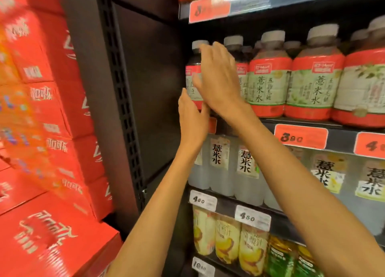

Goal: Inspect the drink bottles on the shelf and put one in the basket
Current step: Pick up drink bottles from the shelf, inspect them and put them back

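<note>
The right hand (216, 79) reaches up at about 12 o'clock, fingers spread and nearly straight, laid across the front of the leftmost red-and-green labelled plastic drink bottle with a grey cap (194, 72); whether it actually grips is unclear. The left hand (192, 118) rises just below it, at 6 o'clock from the right one, fingers straight, its fingertips at the bottle's lower edge. The bottle stands upright at the left end of the dark metal shelf (312, 123), beside a row of matching bottles (268, 74) at 3 o'clock. Red cardboard cartons (52, 131) are stacked at 9 o'clock.
</note>
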The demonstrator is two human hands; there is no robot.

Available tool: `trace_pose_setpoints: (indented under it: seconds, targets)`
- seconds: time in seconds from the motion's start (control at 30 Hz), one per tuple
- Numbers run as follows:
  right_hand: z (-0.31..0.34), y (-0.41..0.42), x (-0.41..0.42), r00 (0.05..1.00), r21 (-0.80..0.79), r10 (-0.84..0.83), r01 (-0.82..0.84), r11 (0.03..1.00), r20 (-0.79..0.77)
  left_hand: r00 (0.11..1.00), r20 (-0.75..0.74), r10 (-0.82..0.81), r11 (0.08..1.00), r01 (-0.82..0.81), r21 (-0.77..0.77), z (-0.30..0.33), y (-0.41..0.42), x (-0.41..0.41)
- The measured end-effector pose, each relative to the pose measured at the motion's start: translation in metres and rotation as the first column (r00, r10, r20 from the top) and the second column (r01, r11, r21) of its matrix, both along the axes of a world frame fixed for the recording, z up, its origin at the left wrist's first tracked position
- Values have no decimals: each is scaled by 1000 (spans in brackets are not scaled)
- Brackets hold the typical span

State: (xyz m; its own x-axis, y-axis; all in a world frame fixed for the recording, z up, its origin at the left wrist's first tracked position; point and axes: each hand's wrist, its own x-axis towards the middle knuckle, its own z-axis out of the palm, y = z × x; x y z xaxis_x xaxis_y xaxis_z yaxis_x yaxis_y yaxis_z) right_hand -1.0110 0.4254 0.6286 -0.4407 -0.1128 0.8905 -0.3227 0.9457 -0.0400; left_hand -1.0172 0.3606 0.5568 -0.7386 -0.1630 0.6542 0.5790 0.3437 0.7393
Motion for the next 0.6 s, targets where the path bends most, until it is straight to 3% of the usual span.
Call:
trace_pose_setpoints:
  seconds: [0.13, 0.27, 0.47, 0.6]
  targets:
    - [12, -5, -35, 941, 109, -339, 339, 935, -14, 980, -7, 196, 980, -196, 32, -1, 10, -13]
    - [7, -2, -51, 904, 138, -417, 427, 894, -96, 971, -64, 231, 973, -230, 33, -9, 13, -21]
    - [-2, 5, -46, 946, -16, -288, 289, 957, -151, 947, -116, 298, 951, -285, 116, -13, 23, -24]
    - [-13, 7, -37, 969, -125, -72, 43, 991, -236, 890, -140, 434, 900, -422, 107, -14, 29, -25]
